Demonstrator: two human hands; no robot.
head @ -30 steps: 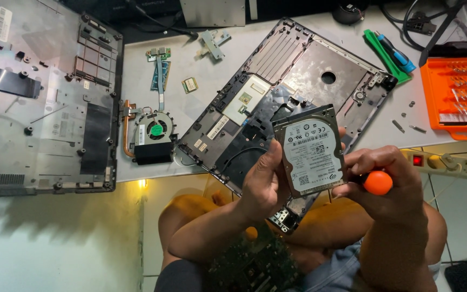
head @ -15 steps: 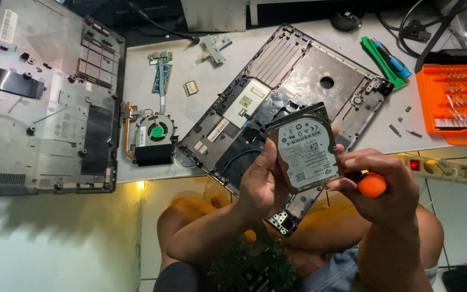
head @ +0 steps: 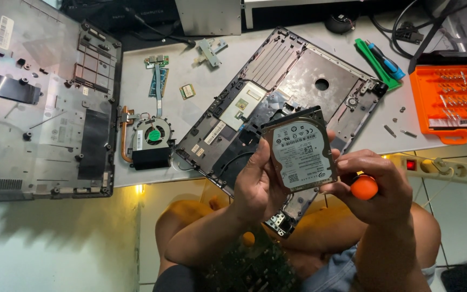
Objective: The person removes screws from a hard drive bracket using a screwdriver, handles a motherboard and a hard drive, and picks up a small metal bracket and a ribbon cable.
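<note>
Both hands pinch things: left hand [head: 258, 186] the silver, white-labelled hard drive [head: 300, 151]; right hand [head: 377, 186] an orange-handled screwdriver [head: 364, 187], above the laptop case [head: 298, 81].

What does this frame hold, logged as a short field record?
left hand: grips the hard drive by its left edge, label up
right hand: on the drive's right edge, holding an orange-handled screwdriver
below: open laptop chassis
left of the chassis: cooling fan, second laptop shell
right: orange bit case, power strip
</note>
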